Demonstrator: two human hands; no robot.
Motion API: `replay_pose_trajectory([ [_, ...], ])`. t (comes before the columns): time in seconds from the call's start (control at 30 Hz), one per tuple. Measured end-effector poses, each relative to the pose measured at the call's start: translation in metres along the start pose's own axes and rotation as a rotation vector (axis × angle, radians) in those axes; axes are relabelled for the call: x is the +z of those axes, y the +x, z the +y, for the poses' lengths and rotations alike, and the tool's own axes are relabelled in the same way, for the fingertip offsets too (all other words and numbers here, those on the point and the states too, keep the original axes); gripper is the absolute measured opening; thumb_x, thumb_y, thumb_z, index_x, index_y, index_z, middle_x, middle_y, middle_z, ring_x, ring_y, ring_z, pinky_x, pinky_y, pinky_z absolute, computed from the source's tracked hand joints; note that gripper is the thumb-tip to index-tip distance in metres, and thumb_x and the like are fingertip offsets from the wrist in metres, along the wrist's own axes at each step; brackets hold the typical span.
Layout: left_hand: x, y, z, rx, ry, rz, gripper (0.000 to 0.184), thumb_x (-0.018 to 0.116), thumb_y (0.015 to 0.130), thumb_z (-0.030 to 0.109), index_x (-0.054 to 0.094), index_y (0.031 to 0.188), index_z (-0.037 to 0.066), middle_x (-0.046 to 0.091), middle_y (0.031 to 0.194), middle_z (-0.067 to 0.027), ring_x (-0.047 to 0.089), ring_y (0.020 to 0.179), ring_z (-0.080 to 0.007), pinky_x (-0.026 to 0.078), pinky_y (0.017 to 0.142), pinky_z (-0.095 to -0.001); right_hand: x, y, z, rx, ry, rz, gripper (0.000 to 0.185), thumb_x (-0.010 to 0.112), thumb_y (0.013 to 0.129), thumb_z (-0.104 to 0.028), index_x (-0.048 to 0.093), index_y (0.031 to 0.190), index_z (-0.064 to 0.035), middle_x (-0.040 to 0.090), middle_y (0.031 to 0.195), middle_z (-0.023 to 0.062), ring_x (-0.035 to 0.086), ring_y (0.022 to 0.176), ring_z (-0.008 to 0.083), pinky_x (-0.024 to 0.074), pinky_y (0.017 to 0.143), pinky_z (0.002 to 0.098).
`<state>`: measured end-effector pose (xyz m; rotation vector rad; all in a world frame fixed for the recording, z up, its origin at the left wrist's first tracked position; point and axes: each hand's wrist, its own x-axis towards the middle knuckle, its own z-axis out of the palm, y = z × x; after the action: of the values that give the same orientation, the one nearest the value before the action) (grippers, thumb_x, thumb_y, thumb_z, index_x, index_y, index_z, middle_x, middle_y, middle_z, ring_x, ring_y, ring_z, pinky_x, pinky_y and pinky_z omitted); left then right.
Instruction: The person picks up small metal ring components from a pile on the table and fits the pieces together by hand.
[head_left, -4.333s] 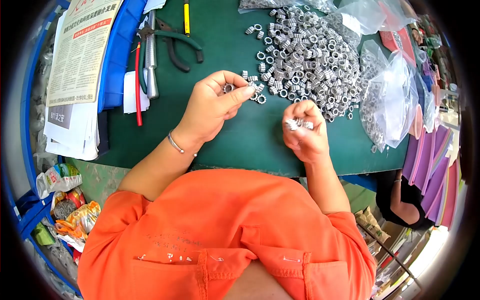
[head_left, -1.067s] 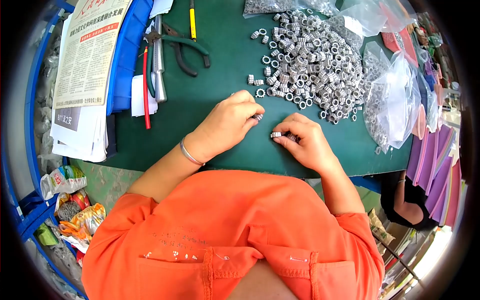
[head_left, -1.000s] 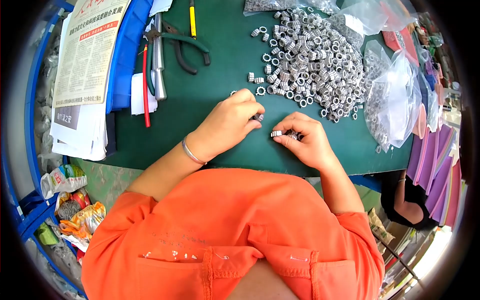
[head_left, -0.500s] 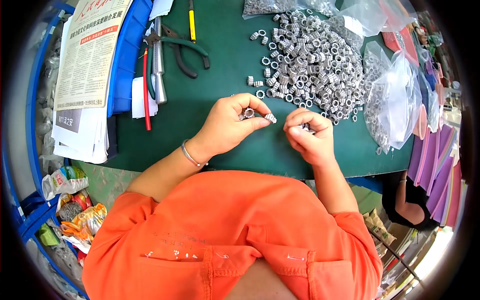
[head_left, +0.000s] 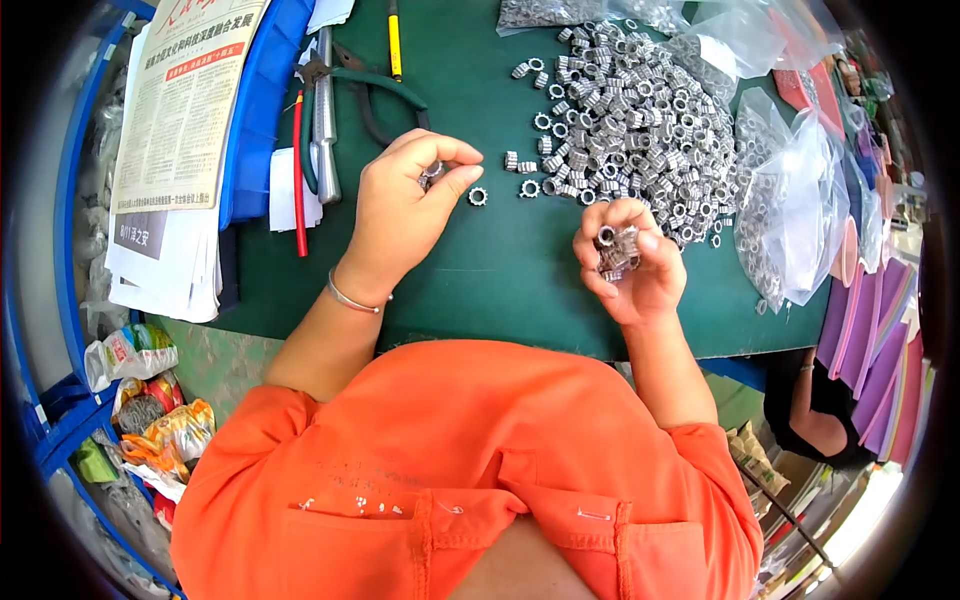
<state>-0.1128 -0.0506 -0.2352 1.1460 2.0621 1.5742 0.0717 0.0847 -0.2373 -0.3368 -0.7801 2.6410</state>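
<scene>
Over the green table, my left hand (head_left: 405, 205) is curled around at least one small toothed metal ring (head_left: 433, 174), which shows between thumb and fingers; the rest of its grip is hidden. Just right of its fingertips, a single toothed ring (head_left: 478, 197) lies flat on the table. My right hand (head_left: 648, 275) is turned partly palm up, its fingers wrapped around a small cluster of metal rings (head_left: 618, 252). Behind that hand spreads a large heap of the same grey rings (head_left: 640, 125), with a few strays along its left side.
Pliers (head_left: 385, 95), a yellow pen (head_left: 395, 40) and a red stick-like tool (head_left: 300, 180) lie at the back left. Beside them is a blue bin (head_left: 255, 120) with a newspaper (head_left: 185, 110). Plastic bags of rings (head_left: 775, 200) stand right; another person's arm (head_left: 815, 415) shows lower right.
My left hand has moved left and away from the right hand. The ring from its fingertips now appears to lie on the table. My right hand has turned, showing more rings.
</scene>
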Motion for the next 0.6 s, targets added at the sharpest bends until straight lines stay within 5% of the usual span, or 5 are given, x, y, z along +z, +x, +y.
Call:
replay_pose_trajectory([
  [0.1,0.002,-0.004,-0.003,-0.122,0.13,-0.152,0.019,0.068,0.068,0.004,0.061,0.084,-0.001,0.054,0.073,-0.0034,0.051,0.059,-0.01,0.042,0.055,-0.0212,0.006,0.008,-0.009,0.178,-0.504,0.198,0.009,0.056,0.08,-0.007,0.059,0.086,-0.001,0.057,0.081,0.0098,0.052,0.06,0.011,0.034,0.038,0.0183],
  [0.23,0.01,-0.011,-0.01,0.047,0.253,-0.216,0.022,0.067,0.066,0.001,0.06,0.087,0.0,0.051,0.07,-0.0076,0.051,0.058,-0.0143,0.041,0.054,-0.0254,0.016,0.034,0.012,-0.495,-1.94,-0.07,0.021,0.058,0.073,-0.003,0.063,0.093,-0.0084,0.054,0.07,0.0053,0.056,0.058,0.0174,0.0453,0.049,0.0294],
  [0.27,0.01,-0.011,-0.009,0.05,0.255,-0.216,0.022,0.067,0.066,0.001,0.06,0.087,0.0,0.051,0.07,-0.0076,0.051,0.058,-0.0143,0.041,0.054,-0.0254,0.022,0.036,0.012,-0.395,-2.132,-0.044,0.026,0.056,0.07,-0.003,0.063,0.094,-0.0091,0.052,0.071,0.0069,0.057,0.062,0.0228,0.047,0.052,0.0326],
  [0.5,0.014,-0.009,0.004,-0.195,-0.136,-0.27,0.018,0.062,0.072,-0.002,0.058,0.089,0.0,0.057,0.08,-0.0033,0.053,0.069,-0.0076,0.043,0.062,-0.0199,0.024,0.033,0.006,-0.317,-2.192,-0.083,0.02,0.057,0.071,-0.007,0.06,0.091,-0.0083,0.052,0.074,0.0068,0.057,0.07,0.0241,0.0471,0.053,0.0344],
  [0.6,0.013,-0.01,0.006,-0.276,-0.289,-0.298,0.018,0.061,0.074,-0.002,0.057,0.092,0.0,0.059,0.084,-0.0023,0.054,0.073,-0.0058,0.044,0.066,-0.0185,0.014,0.028,0.0,-0.205,-1.7,-0.066,0.017,0.06,0.074,-0.007,0.059,0.092,-0.0068,0.056,0.075,0.0045,0.056,0.064,0.0169,0.044,0.05,0.0294],
])
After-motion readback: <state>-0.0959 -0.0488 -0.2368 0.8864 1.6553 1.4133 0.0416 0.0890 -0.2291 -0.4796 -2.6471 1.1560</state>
